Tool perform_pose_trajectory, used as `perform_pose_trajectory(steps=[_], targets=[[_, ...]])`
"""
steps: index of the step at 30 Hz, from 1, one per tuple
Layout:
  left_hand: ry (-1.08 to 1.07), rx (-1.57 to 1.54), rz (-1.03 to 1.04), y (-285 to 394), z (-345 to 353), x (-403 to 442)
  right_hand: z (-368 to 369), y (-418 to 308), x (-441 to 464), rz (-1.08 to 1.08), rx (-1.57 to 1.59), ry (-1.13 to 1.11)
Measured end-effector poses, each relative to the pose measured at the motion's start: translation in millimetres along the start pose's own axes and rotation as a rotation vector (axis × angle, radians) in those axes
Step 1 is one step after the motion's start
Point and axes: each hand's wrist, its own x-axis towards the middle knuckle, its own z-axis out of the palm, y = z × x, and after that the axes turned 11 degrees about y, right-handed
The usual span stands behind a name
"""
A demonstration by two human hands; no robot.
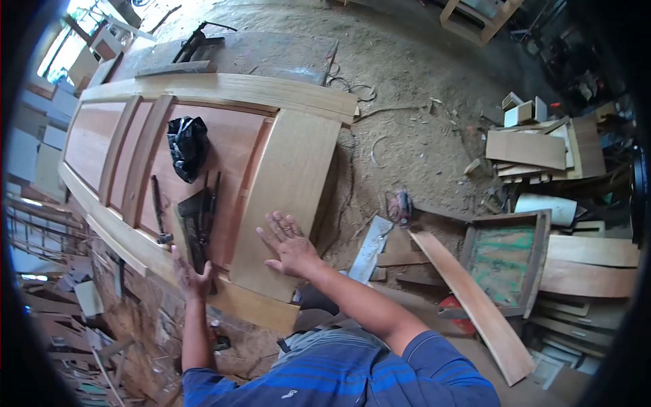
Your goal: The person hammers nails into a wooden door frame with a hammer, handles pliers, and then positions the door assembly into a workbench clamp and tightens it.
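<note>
A wooden panel door [291,163] with a pale frame and reddish panels lies flat in front of me. My right hand [291,249] rests with spread fingers on the wide pale rail at its near end. My left hand [192,275] is at the door's left edge, fingers extended and nothing in its grasp, beside some dark tools [195,220] on the reddish panel. A thin dark tool [157,207] lies left of them. Farther up the panel sits a crumpled black plastic bag [188,148].
A long board [475,305] slants across the right side, beside a wooden frame with a green-marked panel [502,261]. A red power tool [401,207] sits nearby. Stacked boards [525,148] lie at right; scrap wood [88,298] covers the left floor.
</note>
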Motion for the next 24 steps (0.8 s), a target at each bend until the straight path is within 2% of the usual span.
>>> perform_pose_trajectory(steps=[5, 8, 15, 20, 23, 24], targets=[[0.033, 0.023, 0.012, -1.1, -0.8, -1.7, -0.7, 18.3, -1.0, -0.122, 0.012, 0.016], [0.007, 0.023, -0.049, 2.8, -2.8, -2.7, -5.9, 32.1, 1.8, -0.181, -0.014, 0.047], [0.034, 0.123, -0.080, 2.6, 3.2, -1.0, -69.8, 105.3, 51.4, -0.245, -0.057, 0.030], [0.063, 0.293, -0.281, 49.1, -0.1, 8.2, -108.3, 197.1, 98.5, -0.321, -0.047, 0.134], [0.255, 0.243, -0.254, 83.4, 23.5, -1.9, -138.5, 234.0, 111.2, -0.365, 0.115, 0.135], [0.265, 0.093, -0.261, 106.0, 27.1, -9.2, -147.7, 243.7, 118.2, -0.442, 0.081, 0.061]])
